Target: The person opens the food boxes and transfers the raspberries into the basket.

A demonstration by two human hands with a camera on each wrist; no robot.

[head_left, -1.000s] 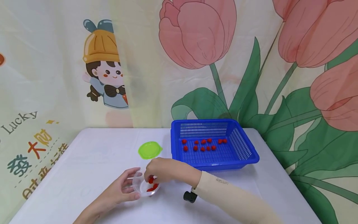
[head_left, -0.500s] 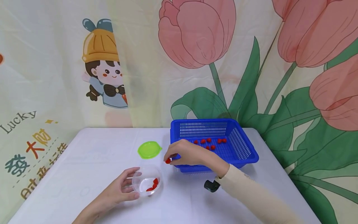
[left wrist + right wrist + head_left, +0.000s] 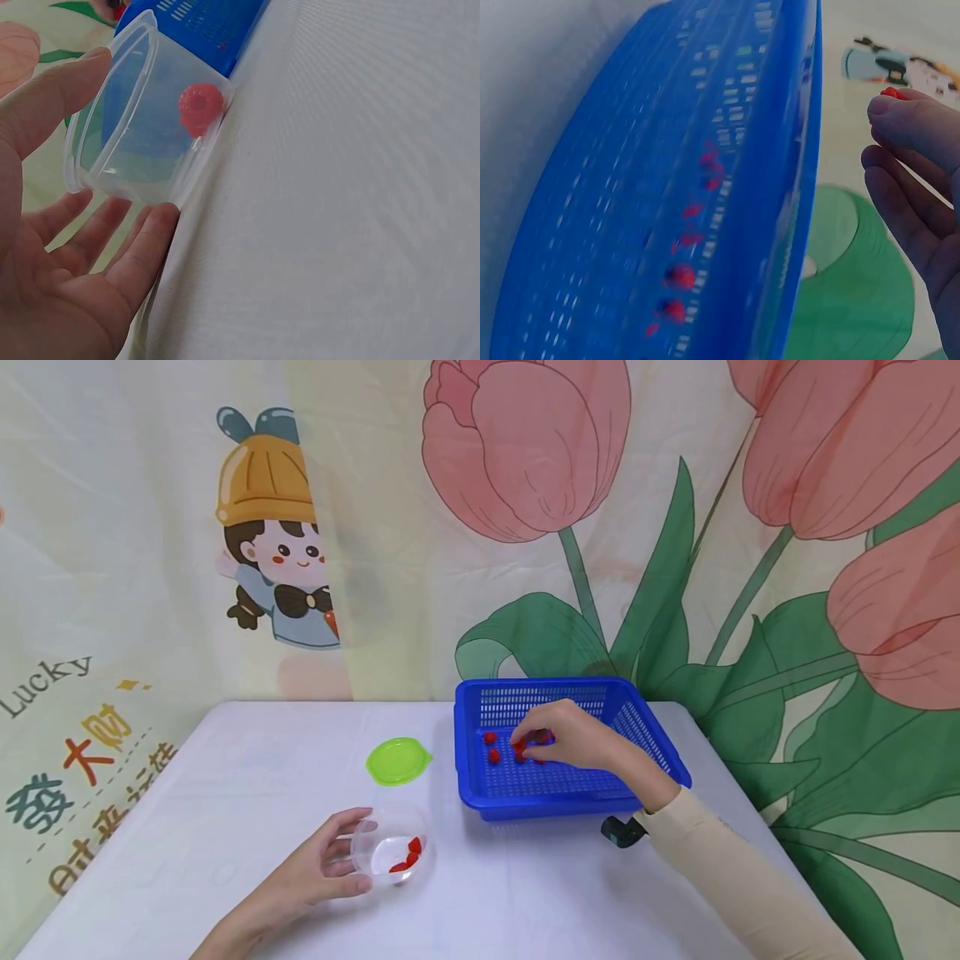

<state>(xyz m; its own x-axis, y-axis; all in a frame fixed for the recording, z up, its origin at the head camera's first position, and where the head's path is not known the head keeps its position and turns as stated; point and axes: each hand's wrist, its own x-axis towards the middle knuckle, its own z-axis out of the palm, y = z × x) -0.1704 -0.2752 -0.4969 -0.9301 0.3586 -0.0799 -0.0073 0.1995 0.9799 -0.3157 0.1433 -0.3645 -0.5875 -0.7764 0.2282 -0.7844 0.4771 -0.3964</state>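
My left hand (image 3: 330, 862) holds a clear plastic cup (image 3: 142, 127) from its left side, with thumb and fingers spread around it. A few red raspberries (image 3: 415, 845) lie in the bottom of the cup. Over the blue plastic basket (image 3: 480, 793), my right hand (image 3: 581, 739) pinches one raspberry (image 3: 890, 93) between thumb and fingertips. Several more raspberries (image 3: 493, 757) sit on the basket floor, some of them hidden behind the right hand in the head view.
A bright green lid (image 3: 399, 762) lies flat on the white-covered table (image 3: 247, 777), behind the cup and left of the basket. A printed curtain (image 3: 390, 568) hangs behind the table's far edge. A black wrist camera (image 3: 622, 832) hangs under the right forearm.
My right hand has come out of the cup with a raspberry and moved right and away, over the basket. The left hand and the cup stay in place.
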